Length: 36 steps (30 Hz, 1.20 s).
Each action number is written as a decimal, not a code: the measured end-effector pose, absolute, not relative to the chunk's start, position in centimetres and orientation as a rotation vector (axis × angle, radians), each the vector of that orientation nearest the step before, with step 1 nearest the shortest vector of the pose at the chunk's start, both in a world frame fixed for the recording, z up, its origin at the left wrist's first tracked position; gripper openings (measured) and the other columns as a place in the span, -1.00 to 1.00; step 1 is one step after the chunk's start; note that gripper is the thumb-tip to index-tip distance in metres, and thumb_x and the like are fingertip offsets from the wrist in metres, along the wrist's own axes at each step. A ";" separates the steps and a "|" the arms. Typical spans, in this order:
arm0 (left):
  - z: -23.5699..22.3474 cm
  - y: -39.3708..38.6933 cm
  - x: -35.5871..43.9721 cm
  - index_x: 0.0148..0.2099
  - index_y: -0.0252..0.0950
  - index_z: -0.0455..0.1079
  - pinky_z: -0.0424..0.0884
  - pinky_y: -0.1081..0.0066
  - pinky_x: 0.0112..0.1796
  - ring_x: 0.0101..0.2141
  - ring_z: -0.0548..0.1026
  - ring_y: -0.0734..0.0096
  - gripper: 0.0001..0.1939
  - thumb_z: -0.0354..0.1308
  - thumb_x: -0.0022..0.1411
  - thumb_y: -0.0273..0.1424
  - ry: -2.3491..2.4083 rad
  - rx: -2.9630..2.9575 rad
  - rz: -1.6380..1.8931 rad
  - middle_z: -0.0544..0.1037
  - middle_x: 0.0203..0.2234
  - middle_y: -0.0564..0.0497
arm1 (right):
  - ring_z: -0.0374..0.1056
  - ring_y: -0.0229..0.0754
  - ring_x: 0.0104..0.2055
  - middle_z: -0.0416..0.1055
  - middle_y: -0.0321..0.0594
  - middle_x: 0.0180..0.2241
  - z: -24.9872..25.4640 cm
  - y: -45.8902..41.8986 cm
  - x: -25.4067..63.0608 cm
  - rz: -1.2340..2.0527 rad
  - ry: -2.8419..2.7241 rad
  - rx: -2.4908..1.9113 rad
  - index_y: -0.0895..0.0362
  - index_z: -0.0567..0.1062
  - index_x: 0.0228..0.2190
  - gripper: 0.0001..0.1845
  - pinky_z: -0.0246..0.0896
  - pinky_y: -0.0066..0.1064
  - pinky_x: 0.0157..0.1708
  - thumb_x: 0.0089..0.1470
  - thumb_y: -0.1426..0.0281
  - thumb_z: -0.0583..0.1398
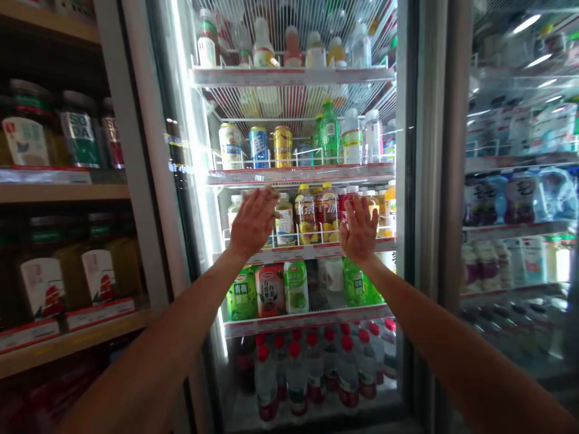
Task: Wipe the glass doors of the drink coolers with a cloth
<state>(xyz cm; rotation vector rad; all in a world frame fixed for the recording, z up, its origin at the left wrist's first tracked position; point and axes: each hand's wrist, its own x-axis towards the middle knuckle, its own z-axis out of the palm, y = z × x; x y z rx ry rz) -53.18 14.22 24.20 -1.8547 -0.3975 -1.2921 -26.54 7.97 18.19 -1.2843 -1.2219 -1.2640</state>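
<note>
Both my arms reach forward toward a lit drinks fridge. My left hand (254, 220), fingers stretched out and holding nothing, is raised in front of the third shelf, beside a bottle with a white label (284, 220). My right hand (359, 228) has its fingers spread and is also bare; it covers part of the red-capped bottles on that shelf. Between the hands stand two iced tea bottles (306, 214) with yellow caps. Whether either hand touches the fridge's glass or anything else cannot be made out.
Cans (259, 147) and green bottles (330, 132) stand on the shelf above. Below are large green bottles (242, 293), a red tea carton (270, 292) and red-capped water bottles (296, 377). Wooden shelves (63, 193) with jars flank the left; another fridge (520, 229) is at right.
</note>
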 end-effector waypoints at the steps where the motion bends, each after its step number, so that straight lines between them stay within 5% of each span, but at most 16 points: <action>1: 24.8 14.7 -54.3 0.23 -0.25 0.13 0.02 0.08 0.22 0.25 0.00 0.23 -0.52 -0.10 0.27 -0.36 -0.492 -1.795 -1.420 0.16 0.22 -0.08 | -0.27 -0.09 0.34 -0.06 -0.12 0.27 18.2 8.0 -26.6 -1.267 -1.223 -1.286 0.11 -0.04 0.24 -0.34 -0.37 -0.03 0.25 0.13 0.30 -0.06; 5: 25.5 15.1 -54.0 0.25 -0.29 0.09 -0.08 0.01 0.24 0.27 -0.08 0.18 -0.50 -0.12 0.27 -0.35 -0.658 -1.641 -1.668 0.11 0.24 -0.11 | -0.28 -0.09 0.34 -0.04 -0.07 0.26 18.2 8.0 -26.7 -1.301 -1.204 -1.278 0.15 0.00 0.22 -0.37 -0.37 -0.04 0.25 0.14 0.29 -0.06; 11: 21.3 12.9 -48.4 0.23 -0.22 0.12 0.07 0.16 0.21 0.24 0.05 0.30 -0.52 -0.07 0.25 -0.42 -0.186 -1.903 -1.027 0.19 0.21 -0.01 | -0.26 -0.12 0.34 -0.01 -0.06 0.25 18.2 7.8 -26.6 -1.325 -1.207 -1.247 0.16 0.05 0.21 -0.41 -0.34 -0.06 0.25 0.15 0.31 -0.08; 18: 24.5 15.0 -56.0 0.26 -0.27 0.06 -0.05 -0.02 0.22 0.27 -0.06 0.14 -0.49 -0.15 0.29 -0.33 -0.687 -1.657 -1.665 0.08 0.25 -0.11 | -0.28 -0.08 0.34 -0.07 -0.12 0.27 18.1 8.1 -26.7 -1.264 -1.218 -1.262 0.11 -0.05 0.24 -0.34 -0.37 -0.01 0.25 0.12 0.30 -0.05; 25: 20.8 13.3 -51.4 0.21 -0.19 0.15 0.04 0.16 0.22 0.25 0.01 0.30 -0.55 -0.11 0.28 -0.34 -0.307 -2.012 -1.067 0.21 0.20 -0.01 | -0.27 -0.08 0.34 -0.07 -0.17 0.28 18.2 7.8 -26.4 -1.258 -1.234 -1.271 0.07 -0.05 0.24 -0.34 -0.33 -0.02 0.25 0.12 0.31 -0.07; 32: 22.7 15.1 -57.5 0.26 -0.27 0.06 -0.07 -0.01 0.23 0.27 -0.08 0.15 -0.49 -0.12 0.29 -0.32 -0.738 -1.639 -1.649 0.08 0.25 -0.12 | -0.27 -0.08 0.34 -0.04 -0.10 0.26 18.2 7.9 -26.6 -1.283 -1.208 -1.269 0.14 0.04 0.22 -0.38 -0.33 -0.02 0.25 0.13 0.29 -0.06; 36: 20.4 13.9 -53.5 0.27 -0.25 0.04 0.01 0.06 0.22 0.27 -0.09 0.22 -0.48 -0.09 0.28 -0.35 -0.468 -1.773 -1.367 0.13 0.23 -0.08 | -0.24 -0.07 0.33 0.00 -0.08 0.25 18.2 7.8 -26.6 -1.294 -1.214 -1.254 0.15 0.08 0.20 -0.40 -0.29 -0.01 0.23 0.14 0.28 -0.07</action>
